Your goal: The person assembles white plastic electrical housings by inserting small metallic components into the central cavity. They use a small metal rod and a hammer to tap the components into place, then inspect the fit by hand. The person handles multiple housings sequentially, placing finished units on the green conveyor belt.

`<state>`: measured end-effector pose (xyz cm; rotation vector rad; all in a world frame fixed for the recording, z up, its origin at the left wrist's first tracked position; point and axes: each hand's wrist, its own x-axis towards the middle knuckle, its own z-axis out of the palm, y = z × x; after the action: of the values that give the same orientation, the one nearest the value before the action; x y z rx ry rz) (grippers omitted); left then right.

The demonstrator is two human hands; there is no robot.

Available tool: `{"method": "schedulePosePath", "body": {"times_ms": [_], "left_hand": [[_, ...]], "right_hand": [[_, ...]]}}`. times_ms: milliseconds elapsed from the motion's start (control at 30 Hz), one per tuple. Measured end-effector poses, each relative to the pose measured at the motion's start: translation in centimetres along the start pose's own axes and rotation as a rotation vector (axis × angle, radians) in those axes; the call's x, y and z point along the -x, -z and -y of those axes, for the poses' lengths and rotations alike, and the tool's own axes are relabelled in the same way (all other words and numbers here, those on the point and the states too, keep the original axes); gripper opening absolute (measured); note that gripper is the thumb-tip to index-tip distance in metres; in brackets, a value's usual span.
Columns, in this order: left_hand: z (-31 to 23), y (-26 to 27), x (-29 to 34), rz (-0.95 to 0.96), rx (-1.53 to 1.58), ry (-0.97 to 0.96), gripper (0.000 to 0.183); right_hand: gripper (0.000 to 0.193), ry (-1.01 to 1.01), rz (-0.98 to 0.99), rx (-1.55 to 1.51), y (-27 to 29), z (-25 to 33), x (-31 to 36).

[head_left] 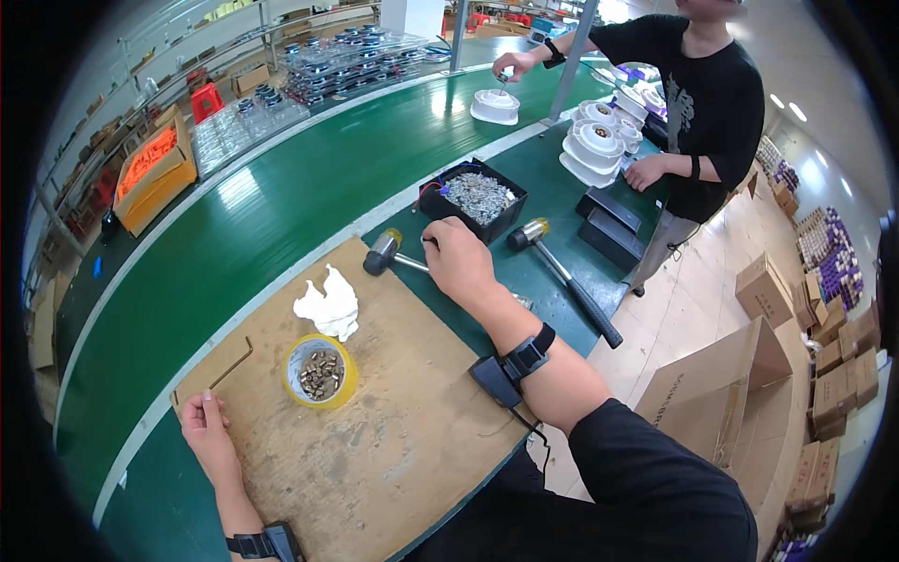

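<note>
Your left grip (208, 431) meets the end of a thin, brownish, L-bent hex key (231, 368) at the yellow tape roll's (349, 382) nine o'clock; whether it's pinching, I can't tell. Your right grip (461, 258), hold unclear, curls by a silver mallet (380, 254), yellow-tipped head at nine o'clock.

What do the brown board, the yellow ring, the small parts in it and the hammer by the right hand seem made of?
Brown board: perhaps wood or cardboard, from its dull, scuffed surface.
Yellow ring: perhaps plastic tape, from its glossy band.
Small parts: probably metal, given their shiny glints.
Hammer: shaft apparently metal, silvery and shiny; amber-coloured striking face possibly plastic.
</note>
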<state>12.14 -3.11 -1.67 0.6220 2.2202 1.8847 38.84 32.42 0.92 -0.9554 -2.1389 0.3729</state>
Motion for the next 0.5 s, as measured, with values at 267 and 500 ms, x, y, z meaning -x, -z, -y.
{"method": "schedulePosePath", "body": {"times_ms": [267, 500], "left_hand": [[-0.2, -0.5, 0.2, -0.019, 0.110, -0.018, 0.016], [0.1, -0.1, 0.0, 0.002, 0.078, -0.017, 0.020]], "right_hand": [[0.010, -0.002, -0.029, -0.152, 0.9, 1.0, -0.5], [0.010, 0.121, -0.046, -0.324, 0.0, 1.9, -0.3]]}}
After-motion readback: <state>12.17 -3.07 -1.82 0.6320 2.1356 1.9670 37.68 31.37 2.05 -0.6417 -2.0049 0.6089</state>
